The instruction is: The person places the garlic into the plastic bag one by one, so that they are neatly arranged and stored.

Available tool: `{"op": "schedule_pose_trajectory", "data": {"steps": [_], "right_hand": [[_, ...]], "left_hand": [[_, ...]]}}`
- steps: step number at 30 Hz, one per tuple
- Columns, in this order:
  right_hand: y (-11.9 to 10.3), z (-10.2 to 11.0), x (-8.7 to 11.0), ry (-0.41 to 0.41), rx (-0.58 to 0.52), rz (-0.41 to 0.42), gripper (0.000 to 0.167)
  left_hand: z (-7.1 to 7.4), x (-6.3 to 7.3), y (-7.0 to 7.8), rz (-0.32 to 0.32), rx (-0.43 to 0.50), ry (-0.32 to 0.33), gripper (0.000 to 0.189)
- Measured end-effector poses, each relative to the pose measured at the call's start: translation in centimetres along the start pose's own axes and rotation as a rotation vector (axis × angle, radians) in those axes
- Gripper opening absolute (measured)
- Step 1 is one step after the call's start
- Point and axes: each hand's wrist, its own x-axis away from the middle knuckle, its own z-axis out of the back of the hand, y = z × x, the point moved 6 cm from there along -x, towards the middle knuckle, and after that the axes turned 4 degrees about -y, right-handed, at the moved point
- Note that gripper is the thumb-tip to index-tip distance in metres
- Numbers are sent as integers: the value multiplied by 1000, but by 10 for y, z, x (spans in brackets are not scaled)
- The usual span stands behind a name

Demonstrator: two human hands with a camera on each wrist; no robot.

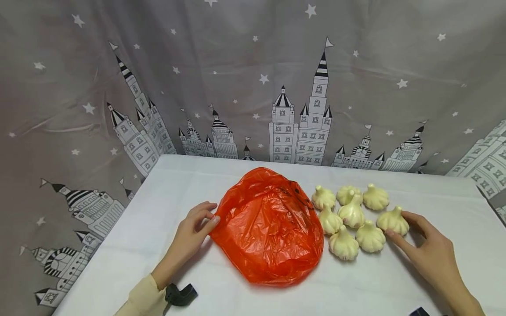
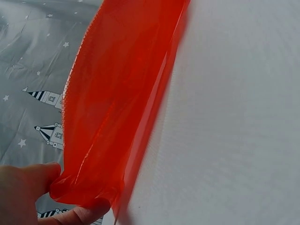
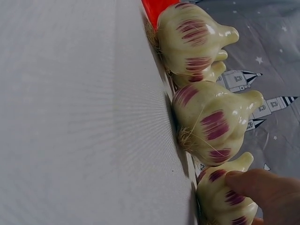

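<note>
A red plastic bag (image 1: 272, 232) lies spread on the white table with its mouth facing up. My left hand (image 1: 196, 226) pinches the bag's left edge between thumb and fingers; in the left wrist view the red film (image 2: 112, 103) bunches at the fingertips. To the bag's right sits a cluster of several garlic bulbs (image 1: 352, 213), pale with purple streaks in the right wrist view. My right hand (image 1: 428, 245) grips the rightmost garlic bulb (image 1: 393, 221), thumb on its near side and fingers behind it. That bulb (image 3: 225, 194) still sits on the table.
The table is covered with a white cloth (image 1: 189, 184). Behind it hangs a grey curtain (image 1: 221, 52) printed with castles and stars. A black strap piece (image 1: 180, 295) is at the left wrist, and another dark piece (image 1: 419, 312) shows at the bottom right.
</note>
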Motion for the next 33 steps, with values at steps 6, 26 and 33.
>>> {"op": "schedule_pose_trajectory", "data": {"steps": [6, 26, 33], "right_hand": [[-2, -2, 2, 22, -30, 1, 62], [-9, 18, -15, 111, -162, -11, 57], [-10, 25, -22, 117, -182, -20, 55]], "left_hand": [[4, 7, -2, 3, -8, -1, 15], [1, -5, -1, 7, -10, -29, 21], [-5, -7, 0, 13, -6, -35, 22]]}}
